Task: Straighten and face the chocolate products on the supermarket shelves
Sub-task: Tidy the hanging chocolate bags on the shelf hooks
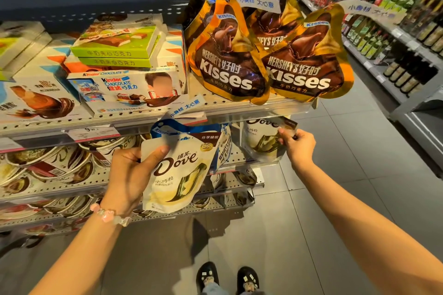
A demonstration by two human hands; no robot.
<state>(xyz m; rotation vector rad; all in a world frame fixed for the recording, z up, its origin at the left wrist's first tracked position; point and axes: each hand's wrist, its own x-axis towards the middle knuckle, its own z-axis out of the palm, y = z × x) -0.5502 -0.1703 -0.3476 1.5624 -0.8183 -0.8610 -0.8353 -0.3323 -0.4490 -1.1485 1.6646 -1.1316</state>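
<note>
My left hand [127,172] grips a white Dove chocolate pouch [177,175], held upright in front of the second shelf. A blue-and-white Kisses bag [167,128] peeks out behind its top. My right hand [298,145] pinches the top right corner of another white Dove pouch [260,140] that stands at the right end of the second shelf. On the top shelf stand gold and brown Hershey's Kisses bags [230,64], one of them [309,67] leaning right over the shelf end. Kinder Chocolate boxes [129,86] lie left of them.
Green chocolate boxes [115,48] are stacked behind the Kinder boxes. Round Dove tubs [52,163] fill the lower shelves on the left. A price rail [91,133] runs along the top shelf edge. Across the tiled aisle [335,175], shelves of bottles [402,31] stand on the right.
</note>
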